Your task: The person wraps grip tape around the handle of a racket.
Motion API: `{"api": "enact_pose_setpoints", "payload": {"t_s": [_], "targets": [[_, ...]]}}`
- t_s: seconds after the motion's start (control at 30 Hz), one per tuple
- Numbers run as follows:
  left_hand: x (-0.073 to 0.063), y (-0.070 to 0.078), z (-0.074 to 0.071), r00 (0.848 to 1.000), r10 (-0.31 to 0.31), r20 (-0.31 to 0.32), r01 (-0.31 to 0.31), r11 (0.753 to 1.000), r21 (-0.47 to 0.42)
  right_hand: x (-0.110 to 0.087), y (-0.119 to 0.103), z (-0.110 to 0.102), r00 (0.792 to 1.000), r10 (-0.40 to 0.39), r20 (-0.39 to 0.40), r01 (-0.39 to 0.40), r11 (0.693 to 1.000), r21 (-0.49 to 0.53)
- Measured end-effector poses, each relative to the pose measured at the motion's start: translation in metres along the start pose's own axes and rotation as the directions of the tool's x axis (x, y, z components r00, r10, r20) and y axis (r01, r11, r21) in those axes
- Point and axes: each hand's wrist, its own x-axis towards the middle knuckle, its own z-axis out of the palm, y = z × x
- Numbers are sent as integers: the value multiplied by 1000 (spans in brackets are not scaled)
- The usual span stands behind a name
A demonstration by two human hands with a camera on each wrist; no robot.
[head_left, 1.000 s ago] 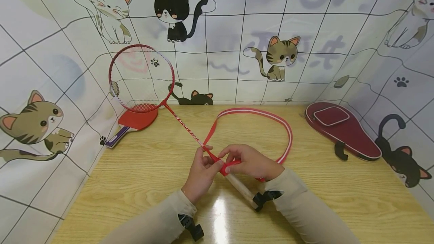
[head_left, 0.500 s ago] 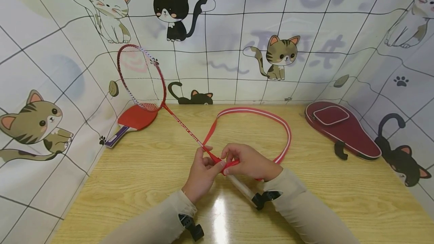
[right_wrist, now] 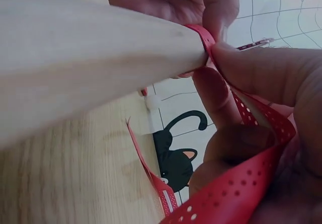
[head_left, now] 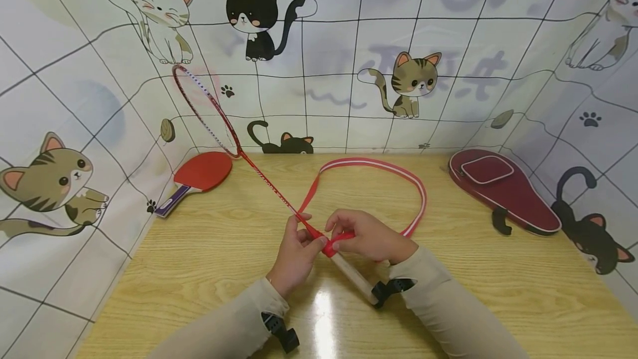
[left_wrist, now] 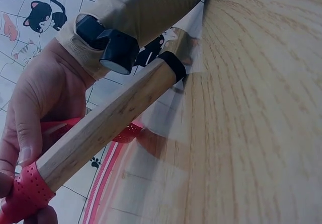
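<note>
Head view: I hold a red badminton racket point(head_left: 271, 188) slantwise over the wood-grained desk point(head_left: 214, 270), its head raised at the far end and seen nearly edge-on, its bare wooden handle point(head_left: 355, 278) slanting back towards me. My left hand point(head_left: 295, 262) is drawn narrow, pinching the racket just where the shaft meets the handle, thumb on the near side. My right hand point(head_left: 366, 237), just to the right of the racket's handle, holds red tape point(head_left: 371, 163) between thumb and curled fingers. One turn of that tape lies snug around the top of the handle, and the right wrist view shows rows of small holes in the stretch running from there through my right fingers. The rest of it, with a pale stripe along it, curves in a wide loop to the right of the racket's shaft, and its tapered end comes close beside the shaft; whether the two touch I can't tell. In the left wrist view a dark band point(left_wrist: 173, 67) shows at the racket's butt end; whether that end meets the desk I can't tell either. Left of the racket's shaft lies a red table tennis bat point(head_left: 204, 173), and well apart to the right of the racket lies a dark red case point(head_left: 503, 193) with white piping
</note>
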Motion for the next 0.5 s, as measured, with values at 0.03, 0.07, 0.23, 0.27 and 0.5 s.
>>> {"api": "enact_pose_setpoints", "payload": {"t_s": [0.03,0.07,0.23,0.27,0.5], "targets": [[0,0,0,1000,3,0,-3,1000,-3,0,0,-1,1000,-4,5,4,1000,0],[0,0,0,1000,3,-2,-3,1000,-4,0,0,-1,1000,-8,10,8,1000,1],[0,1,1,1000,5,-2,-5,1000,-10,-1,1,-3,999,-24,27,25,1000,-7],[0,1,1,1000,4,-2,-4,1000,-12,-1,1,-3,999,-30,30,31,1000,-5],[-2,2,2,1000,11,3,-11,999,-38,-2,0,-1,999,-40,26,40,999,-18]]}}
